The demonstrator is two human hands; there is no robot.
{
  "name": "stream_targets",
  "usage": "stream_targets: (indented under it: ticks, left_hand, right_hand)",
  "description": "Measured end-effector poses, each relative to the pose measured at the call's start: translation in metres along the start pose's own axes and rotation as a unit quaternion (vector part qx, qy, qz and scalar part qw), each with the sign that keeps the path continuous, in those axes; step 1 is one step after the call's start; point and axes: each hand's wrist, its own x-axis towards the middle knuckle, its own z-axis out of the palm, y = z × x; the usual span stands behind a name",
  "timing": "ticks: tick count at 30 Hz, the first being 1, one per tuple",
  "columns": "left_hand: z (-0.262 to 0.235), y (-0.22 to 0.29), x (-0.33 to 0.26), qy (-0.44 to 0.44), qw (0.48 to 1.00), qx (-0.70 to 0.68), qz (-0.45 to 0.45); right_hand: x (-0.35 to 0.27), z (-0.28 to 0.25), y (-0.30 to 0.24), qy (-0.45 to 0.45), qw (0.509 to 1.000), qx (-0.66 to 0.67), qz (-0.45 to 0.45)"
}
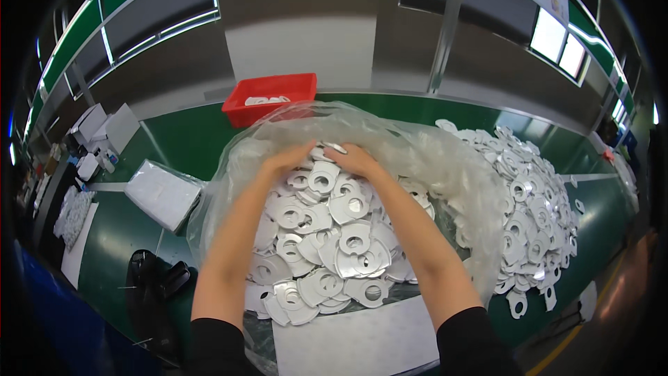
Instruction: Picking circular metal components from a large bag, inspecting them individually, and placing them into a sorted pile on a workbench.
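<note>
A green desk (174,143) is stretching from left to right across the scene, carrying everything. On it, near the middle, a large clear plastic bag (445,160) is lying open, its crinkled film rising around a heap of white flat parts (327,251), each one a thin cut-out piece with a round hole. To the right of the bag, a second spread of the same parts, the loose pile (532,202), is lying directly on the desk. A white sheet (355,341) is lying at the near edge, just under the heap. At the left, a flat wrapped packet (163,193) is resting on the desk, and at the far side a red bin (268,97) is sitting behind the bag.

Both hands are reaching into the far end of the bag. The left hand (285,160) is curling its fingers down over the parts, and the right hand (355,160) is doing the same just beside it, fingertips almost meeting. Whether either one is actually gripping a part I cannot tell.
</note>
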Motion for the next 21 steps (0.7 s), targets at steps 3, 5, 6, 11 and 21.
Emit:
stream_targets:
  ticks: [3, 5, 6, 11, 21]
  left_hand:
    - [-0.004, 0.055, -0.033, -0.053, 0.993, -0.096, 0.033]
    - [-0.017, 0.052, -0.037, -0.135, 0.988, -0.059, 0.044]
    - [-0.019, 0.042, -0.040, -0.134, 0.988, -0.059, 0.041]
    - [-0.031, 0.055, -0.101, -0.117, 0.975, -0.036, 0.183]
    - [-0.016, 0.032, -0.242, 0.111, 0.879, 0.293, 0.359]
  right_hand:
    - [-0.002, -0.007, 0.006, -0.116, 0.974, 0.182, -0.062]
    - [-0.016, -0.001, -0.009, -0.096, 0.973, 0.154, -0.143]
    - [-0.026, -0.003, -0.019, -0.100, 0.982, 0.119, -0.110]
    - [-0.083, -0.026, -0.044, -0.094, 0.965, 0.099, -0.224]
    - [-0.171, -0.002, -0.053, -0.089, 0.938, -0.138, -0.305]
